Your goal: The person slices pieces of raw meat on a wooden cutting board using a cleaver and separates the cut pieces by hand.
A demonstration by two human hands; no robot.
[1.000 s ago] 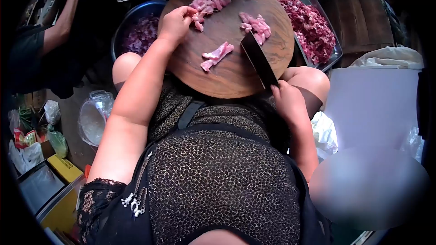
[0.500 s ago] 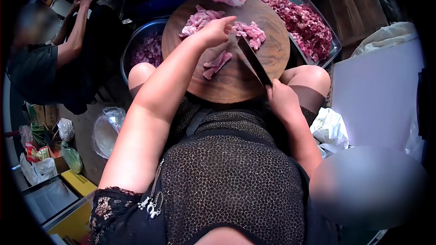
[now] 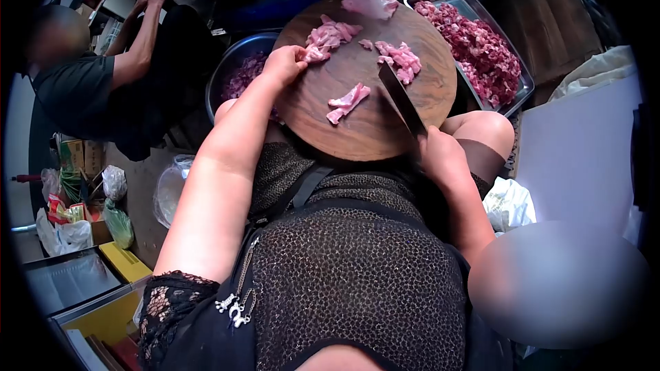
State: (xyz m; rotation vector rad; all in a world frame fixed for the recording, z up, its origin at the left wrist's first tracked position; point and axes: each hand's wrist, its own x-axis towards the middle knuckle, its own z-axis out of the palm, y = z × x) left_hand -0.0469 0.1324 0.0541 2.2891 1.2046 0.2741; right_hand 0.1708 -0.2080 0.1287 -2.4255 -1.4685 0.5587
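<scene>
My right hand point(image 3: 440, 154) is closed round the handle of a knife point(image 3: 402, 103), whose dark blade slants up and left over the round wooden chopping board point(image 3: 323, 127). The blade's tip is beside a small pile of cut meat point(image 3: 402, 62). At the board's left side, my left hand point(image 3: 283, 67) has its fingertips closed on the near end of a heap of meat strips point(image 3: 331, 33). A separate meat strip point(image 3: 349, 102) lies near the middle, and a small meat scrap point(image 3: 366, 45) lies between the piles. One larger piece of meat point(image 3: 371, 4) rests at the far edge.
Right of the board, a metal tray point(image 3: 526, 89) holds chopped meat. On the left a metal bowl point(image 3: 218, 75) with more meat sits partly under the board. A person point(image 3: 82, 89) sits at far left. Plastic bags point(image 3: 509, 205) lie at right; a white panel point(image 3: 577, 144) stands beyond.
My left hand has gone from above the cut pile leftward to the heap of strips and closed on it. The knife stays in my right hand. The whole view has shifted slightly.
</scene>
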